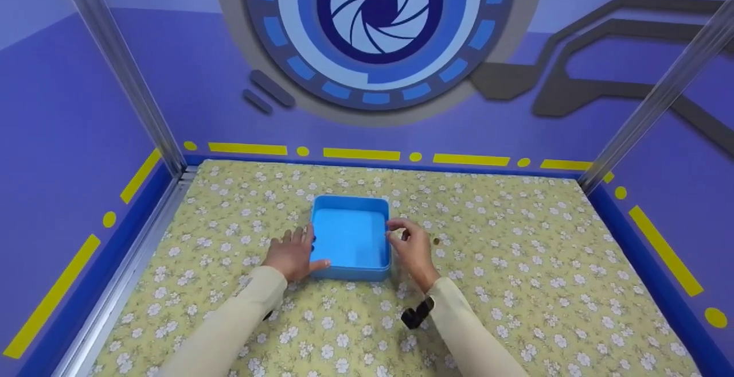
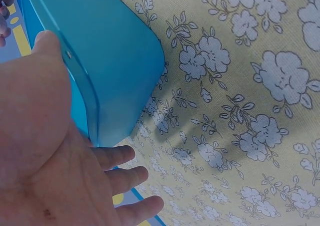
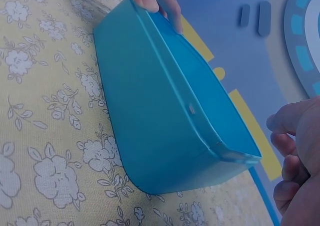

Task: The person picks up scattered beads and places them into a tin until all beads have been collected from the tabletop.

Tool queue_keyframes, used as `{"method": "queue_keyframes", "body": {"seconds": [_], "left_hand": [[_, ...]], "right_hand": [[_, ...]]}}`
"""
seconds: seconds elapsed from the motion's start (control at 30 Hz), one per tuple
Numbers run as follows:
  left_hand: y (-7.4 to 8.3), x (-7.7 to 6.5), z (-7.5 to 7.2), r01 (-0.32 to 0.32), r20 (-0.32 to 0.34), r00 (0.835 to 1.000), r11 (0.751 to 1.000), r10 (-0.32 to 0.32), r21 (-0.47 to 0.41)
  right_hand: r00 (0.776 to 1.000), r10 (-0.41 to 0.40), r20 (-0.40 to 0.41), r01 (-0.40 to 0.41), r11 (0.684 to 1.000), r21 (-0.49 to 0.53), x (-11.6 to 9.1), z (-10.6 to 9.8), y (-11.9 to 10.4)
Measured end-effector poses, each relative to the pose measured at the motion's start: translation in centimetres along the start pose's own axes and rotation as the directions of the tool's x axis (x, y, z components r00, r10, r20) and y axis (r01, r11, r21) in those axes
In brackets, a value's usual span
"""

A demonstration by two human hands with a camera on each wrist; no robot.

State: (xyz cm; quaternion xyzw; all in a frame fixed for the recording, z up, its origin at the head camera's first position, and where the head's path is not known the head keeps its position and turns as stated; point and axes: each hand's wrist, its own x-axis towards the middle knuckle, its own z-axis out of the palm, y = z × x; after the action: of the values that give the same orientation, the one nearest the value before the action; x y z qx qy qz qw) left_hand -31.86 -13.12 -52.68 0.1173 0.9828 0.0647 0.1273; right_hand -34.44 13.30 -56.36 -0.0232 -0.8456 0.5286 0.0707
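At the far left of the frame, a purple-blue wall panel point(image 1: 63, 136) carries yellow dashes point(image 1: 54, 296), with a metal post point(image 1: 123, 73) in its corner. Left of centre, the left hand point(image 1: 289, 255) rests against the blue box point(image 1: 351, 273), fingers straight and spread; its thumb lies over the rim at the box's lower-left corner. The box sits upright, its top uncovered, just below the middle of the frame, on a yellowish cloth point(image 1: 516, 308) printed with white flowers.

At the box's right side, the right hand point(image 1: 414, 251) has curled fingers, thumb and index tips close together beside the rim; whether they pinch anything, I cannot tell. A black device point(image 1: 417, 313) is worn at that wrist. Just right of the hand, a tiny brown object point(image 1: 436, 241) lies on the cloth.
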Motion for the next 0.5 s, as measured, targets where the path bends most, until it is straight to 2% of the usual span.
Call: {"method": "queue_keyframes", "body": {"seconds": [0.27, 0.5], "left_hand": [[0.02, -0.19, -0.46, 0.001, 0.007, 1.0, 1.0, -0.001, 0.007], [0.03, -0.01, -0.29, -0.005, 0.011, 1.0, 1.0, 0.005, -0.001]], "right_hand": [[1.0, -0.012, -0.012, 0.011, 1.0, -0.004, -0.01, -0.31, 0.07], [1.0, -0.011, -0.01, 0.011, 1.0, -0.014, 0.02, -0.62, 0.51]]}}
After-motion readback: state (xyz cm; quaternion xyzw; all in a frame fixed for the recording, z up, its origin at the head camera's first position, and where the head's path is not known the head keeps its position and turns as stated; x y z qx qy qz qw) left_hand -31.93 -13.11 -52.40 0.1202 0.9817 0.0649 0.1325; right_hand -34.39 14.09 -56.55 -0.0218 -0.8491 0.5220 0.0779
